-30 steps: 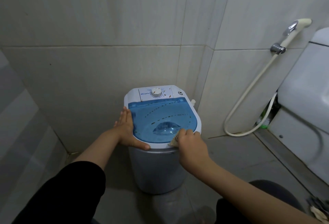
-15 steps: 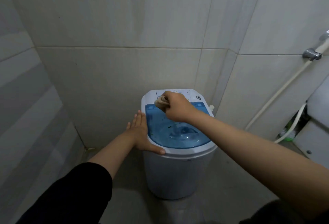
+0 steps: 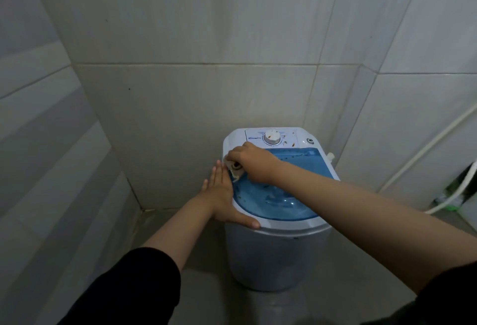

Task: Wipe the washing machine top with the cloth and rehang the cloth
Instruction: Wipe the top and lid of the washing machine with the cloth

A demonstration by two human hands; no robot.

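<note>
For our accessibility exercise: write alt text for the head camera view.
A person's right hand presses a bunched cloth on the rear left of a small washing machine's blue lid, while the left hand lies flat against its left rim, in a tiled corner.

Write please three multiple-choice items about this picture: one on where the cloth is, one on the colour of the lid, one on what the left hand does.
1. Where is the cloth?
A. at the washing machine's rear left edge
B. on the floor
C. on the hose

2. Which colour is the lid?
A. red
B. clear blue
C. black

3. How is the left hand?
A. closed in a fist
B. holding the dial
C. flat against the machine's side

Answers: 1 A, the right hand presses it there; 2 B, the tub shows through; 3 C, fingers straight, thumb on the front rim.
</note>
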